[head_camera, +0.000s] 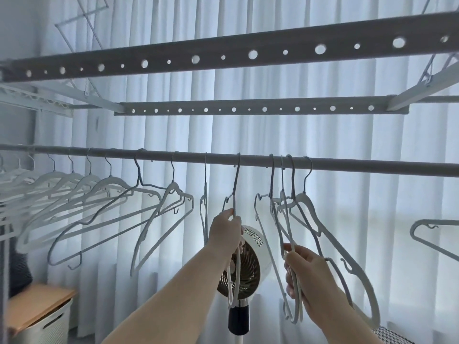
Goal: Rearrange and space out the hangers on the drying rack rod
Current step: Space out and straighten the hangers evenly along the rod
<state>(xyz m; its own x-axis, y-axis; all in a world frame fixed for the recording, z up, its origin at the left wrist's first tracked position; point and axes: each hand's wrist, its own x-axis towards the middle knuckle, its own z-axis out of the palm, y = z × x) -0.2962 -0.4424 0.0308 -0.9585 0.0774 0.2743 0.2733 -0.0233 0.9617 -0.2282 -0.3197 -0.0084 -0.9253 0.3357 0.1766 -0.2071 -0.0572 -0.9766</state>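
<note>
I see my left hand (227,232) closed around a hanger (235,194) hooked at the middle of the rod (347,163). My right hand (306,276) grips one of the bunched hangers (290,234) hooked just right of it.

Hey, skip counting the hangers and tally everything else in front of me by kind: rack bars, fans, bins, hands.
Grey flat perforated bars: 2
Grey round hanger rod: 1
White round standing fan: 1
White storage bin with wooden lid: 1
Bare hands, left hand and right hand, each gripping white plastic hangers: 2
Total: 7
</note>
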